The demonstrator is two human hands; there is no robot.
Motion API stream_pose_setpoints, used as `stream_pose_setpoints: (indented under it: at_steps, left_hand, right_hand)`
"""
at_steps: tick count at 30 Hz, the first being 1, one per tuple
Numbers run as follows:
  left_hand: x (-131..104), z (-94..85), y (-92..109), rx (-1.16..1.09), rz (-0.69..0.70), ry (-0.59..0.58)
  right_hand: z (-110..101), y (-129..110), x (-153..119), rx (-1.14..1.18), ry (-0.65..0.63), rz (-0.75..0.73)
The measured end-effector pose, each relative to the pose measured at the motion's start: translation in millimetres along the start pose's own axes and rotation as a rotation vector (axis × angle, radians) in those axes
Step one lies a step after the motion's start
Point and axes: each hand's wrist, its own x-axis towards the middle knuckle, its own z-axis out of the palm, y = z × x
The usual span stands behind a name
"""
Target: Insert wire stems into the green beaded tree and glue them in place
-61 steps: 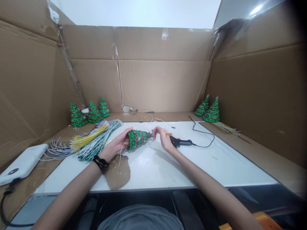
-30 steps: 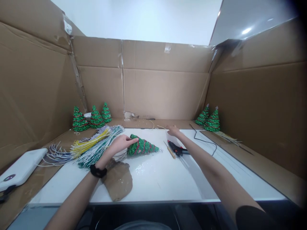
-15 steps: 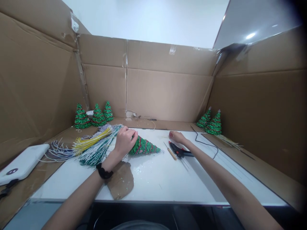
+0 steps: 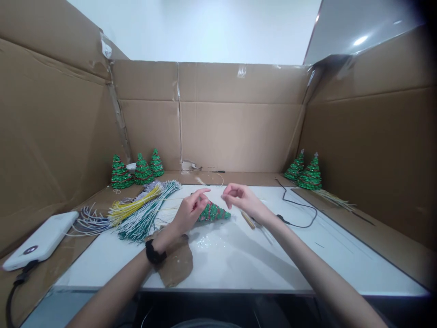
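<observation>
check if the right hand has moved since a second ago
Yes. Against the cardboard back wall, the right hand has come nearer the person and leftward, closer to the left hand.

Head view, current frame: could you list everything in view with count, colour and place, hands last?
Lying tree: one, green and red, centre, partly hidden
Standing trees: five, green and red, three back left, two back right
Strand bundles: at least three, yellow, green-white and purple, left
Wood-handled tool: one, tan, right of centre
Cardboard scrap: one, brown, front left
Device: one, white, far left, black cable attached
Black cord: one, right
Board: one, white, beneath
Cardboard walls: three, brown, left, back, right
Wristband: one, black, left wrist
Left hand: one, bare, before the lying tree
Right hand: one, bare, near its tip
</observation>
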Motion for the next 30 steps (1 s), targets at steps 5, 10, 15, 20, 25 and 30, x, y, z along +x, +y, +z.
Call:
stream_pose_setpoints:
  at_steps: [5,10,15,20,25,30]
  left_hand:
    - [-3,5.6,3,-0.141,-0.043,0.058]
    - [-4,15.7,5,-0.403,-0.223,-0.101]
    - [-8,31.2,4,-0.535,-0.333,-0.335]
    - [-10,37.4,2,-0.559,-0.361,-0.462]
    - [-11,38.2,1,-0.598,-0.380,-0.526]
    - [-11,40.6,-2,-0.612,-0.403,-0.547]
  right_hand:
    - [25,-6,-14,0.174,-0.254,0.074]
    - [25,20,-6,0.331,0.005,-0.052]
    - [26,32,-6,0.365,-0.003,-0.066]
    - [27,36,-9,0.408,-0.062,0.001]
    - [29,43,-9,0.474,-0.107,0.028]
    - [31,53,-6,0.528,-0.106,0.068]
